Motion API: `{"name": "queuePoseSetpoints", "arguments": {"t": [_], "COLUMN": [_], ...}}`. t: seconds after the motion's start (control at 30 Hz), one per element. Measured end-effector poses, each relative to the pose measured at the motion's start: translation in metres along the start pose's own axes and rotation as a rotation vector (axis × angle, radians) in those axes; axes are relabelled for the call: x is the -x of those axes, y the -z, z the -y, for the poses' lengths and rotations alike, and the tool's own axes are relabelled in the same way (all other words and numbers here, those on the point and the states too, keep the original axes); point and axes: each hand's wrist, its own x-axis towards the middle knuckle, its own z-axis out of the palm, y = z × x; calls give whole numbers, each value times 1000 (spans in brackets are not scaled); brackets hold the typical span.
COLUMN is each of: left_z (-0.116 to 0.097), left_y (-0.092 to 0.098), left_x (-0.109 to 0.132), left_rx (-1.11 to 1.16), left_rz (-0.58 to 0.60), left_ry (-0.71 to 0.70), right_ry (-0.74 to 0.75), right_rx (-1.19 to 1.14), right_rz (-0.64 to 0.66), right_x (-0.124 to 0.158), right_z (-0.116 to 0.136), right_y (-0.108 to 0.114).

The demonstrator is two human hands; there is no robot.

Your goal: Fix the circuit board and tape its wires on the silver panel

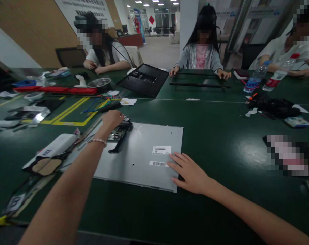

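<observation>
A grey metal panel (144,153) with two white labels lies flat on the green table (215,136) in front of me. My right hand (190,172) lies flat and open on the panel's near right corner, fingers spread. My left hand (112,119) reaches to the panel's far left corner, fingers curled over a small circuit board with black cables (120,132); what the fingers hold is hidden. A bead bracelet sits on my left wrist.
Left of the panel lie a white part (54,146), tools and yellow floor-style tape marks (72,112). Across the table three people sit: one at a black back cover (144,80), one holding a black frame (200,80). Water bottles (256,78) and black cables (272,107) sit right.
</observation>
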Motion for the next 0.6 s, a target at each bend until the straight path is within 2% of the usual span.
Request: {"name": "queuePoseSetpoints", "arguments": {"t": [0.1, 0.23, 0.37, 0.5, 0.6], "left_z": [7, 27, 63, 103, 119], "left_y": [10, 16, 5, -11, -20], "left_x": [6, 28, 53, 76, 90], "left_rx": [18, 39, 78, 139, 201], "left_rz": [-29, -84, -117, -62, -30], "left_ry": [16, 46, 104, 167, 183], "right_ry": [-7, -19, -23, -23, -25], "right_rx": [-24, -33, -19, -1, -1], "right_rz": [11, 18, 29, 44, 40], "right_x": [-2, -2, -2, 0, 6], "right_z": [3, 8, 11, 12, 13], "right_y": [3, 7, 7, 4, 4]}}
